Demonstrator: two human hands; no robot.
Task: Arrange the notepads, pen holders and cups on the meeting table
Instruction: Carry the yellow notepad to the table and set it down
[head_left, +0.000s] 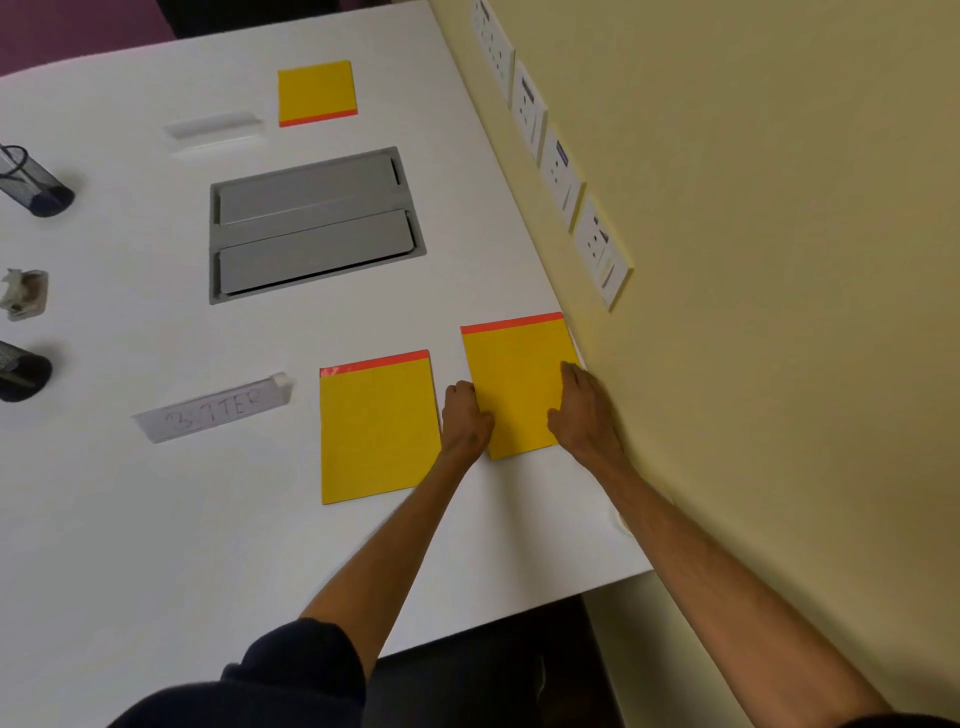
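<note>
right notepad (514, 384): flat on table (156, 519), near right edge beside the wall; second notepad (376, 431) just left of it, not touching.
left hand (466, 415): fingers curled, pinches the pad's left edge.
right hand (584, 410): fingers flat, presses on the pad's right side, grasping nothing.
handling: likely light, thin and bendy, and should slide easily on the smooth top; best pushed flat or pinched mid-edge.
step: probably squaring the pad.
</note>
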